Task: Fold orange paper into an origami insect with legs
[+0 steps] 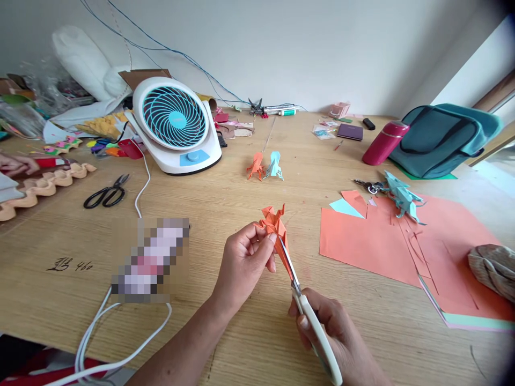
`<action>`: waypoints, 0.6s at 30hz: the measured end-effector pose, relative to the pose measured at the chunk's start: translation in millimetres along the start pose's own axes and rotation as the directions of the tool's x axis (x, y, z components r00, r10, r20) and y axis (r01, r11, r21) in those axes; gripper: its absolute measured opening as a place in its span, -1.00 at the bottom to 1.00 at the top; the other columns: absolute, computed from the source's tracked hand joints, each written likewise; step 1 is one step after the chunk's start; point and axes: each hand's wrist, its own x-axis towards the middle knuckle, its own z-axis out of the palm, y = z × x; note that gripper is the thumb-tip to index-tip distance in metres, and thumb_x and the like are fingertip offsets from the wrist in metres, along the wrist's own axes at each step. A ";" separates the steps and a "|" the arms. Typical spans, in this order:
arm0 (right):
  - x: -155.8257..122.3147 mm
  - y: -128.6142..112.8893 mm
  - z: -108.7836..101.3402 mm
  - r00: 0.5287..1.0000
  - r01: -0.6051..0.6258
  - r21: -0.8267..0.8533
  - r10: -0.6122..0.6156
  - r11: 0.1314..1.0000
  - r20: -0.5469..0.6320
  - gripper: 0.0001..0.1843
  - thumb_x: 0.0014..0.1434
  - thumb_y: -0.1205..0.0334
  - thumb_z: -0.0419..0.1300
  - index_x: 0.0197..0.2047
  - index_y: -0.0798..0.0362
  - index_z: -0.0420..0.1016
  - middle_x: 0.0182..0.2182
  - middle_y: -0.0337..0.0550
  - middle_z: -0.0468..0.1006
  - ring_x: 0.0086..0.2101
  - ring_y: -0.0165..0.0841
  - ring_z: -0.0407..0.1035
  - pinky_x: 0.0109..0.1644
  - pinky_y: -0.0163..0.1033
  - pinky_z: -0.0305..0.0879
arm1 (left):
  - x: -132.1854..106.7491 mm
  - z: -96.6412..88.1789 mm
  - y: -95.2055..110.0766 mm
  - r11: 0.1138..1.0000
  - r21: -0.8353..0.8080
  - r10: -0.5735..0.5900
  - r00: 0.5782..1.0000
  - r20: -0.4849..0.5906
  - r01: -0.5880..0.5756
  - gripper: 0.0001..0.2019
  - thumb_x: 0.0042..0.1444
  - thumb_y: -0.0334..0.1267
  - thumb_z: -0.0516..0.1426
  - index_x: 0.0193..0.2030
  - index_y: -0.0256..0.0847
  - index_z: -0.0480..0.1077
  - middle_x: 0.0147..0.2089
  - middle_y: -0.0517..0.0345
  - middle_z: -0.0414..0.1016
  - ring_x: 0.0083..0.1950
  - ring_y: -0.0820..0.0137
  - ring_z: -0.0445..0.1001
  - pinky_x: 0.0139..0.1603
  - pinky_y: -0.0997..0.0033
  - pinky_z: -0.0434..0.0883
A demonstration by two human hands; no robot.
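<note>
Pinched between the thumb and fingers of my left hand is a folded orange origami figure with several pointed flaps. My right hand grips white-handled scissors, whose blades point up and lie along the figure's long lower flap. Whether the blades are cutting into the paper I cannot tell. Beyond my hands stand a small orange origami insect and a light blue one, side by side. A larger blue origami insect rests on the orange paper sheets to the right.
A white fan stands at back left, with black-handled scissors before it. Left of my arm lies a blurred-out phone-like object near a white cable. A red bottle leans by a teal bag. Another person's hand shows far left.
</note>
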 end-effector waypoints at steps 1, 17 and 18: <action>-0.2 -0.3 0.0 1.000 0.001 -0.002 -0.001 1.000 -0.001 -0.37 0.26 -0.40 0.07 -0.41 0.05 0.38 -0.61 -0.32 0.26 -0.54 -0.44 0.09 -0.44 -0.29 0.04 | -0.1 0.0 0.4 1.000 0.006 0.001 1.000 -0.002 -0.001 -0.77 0.24 -0.27 0.17 -0.44 -0.21 0.32 -0.62 0.37 0.33 -0.65 0.60 0.33 -0.54 0.59 0.30; -2.6 -0.8 1.0 1.000 0.012 -0.020 -0.012 1.000 -0.022 -0.41 0.27 -0.34 0.10 -0.42 0.05 0.37 -0.59 -0.31 0.27 -0.53 -0.44 0.10 -0.44 -0.30 0.03 | -2.1 -1.4 -2.5 0.999 -0.031 0.007 1.000 0.023 -0.006 -0.77 0.26 -0.25 0.16 -0.43 -0.20 0.30 -0.59 0.38 0.31 -0.65 0.62 0.29 -0.56 0.59 0.29; -2.6 -0.3 1.2 0.999 0.004 -0.036 -0.005 0.999 -0.037 -0.42 0.28 -0.32 0.10 -0.42 0.05 0.37 -0.58 -0.31 0.26 -0.52 -0.44 0.09 -0.44 -0.31 0.03 | -3.0 -0.7 -0.2 1.000 0.005 0.024 1.000 0.011 -0.024 -0.77 0.25 -0.27 0.16 -0.44 -0.20 0.30 -0.59 0.38 0.30 -0.64 0.62 0.29 -0.56 0.60 0.28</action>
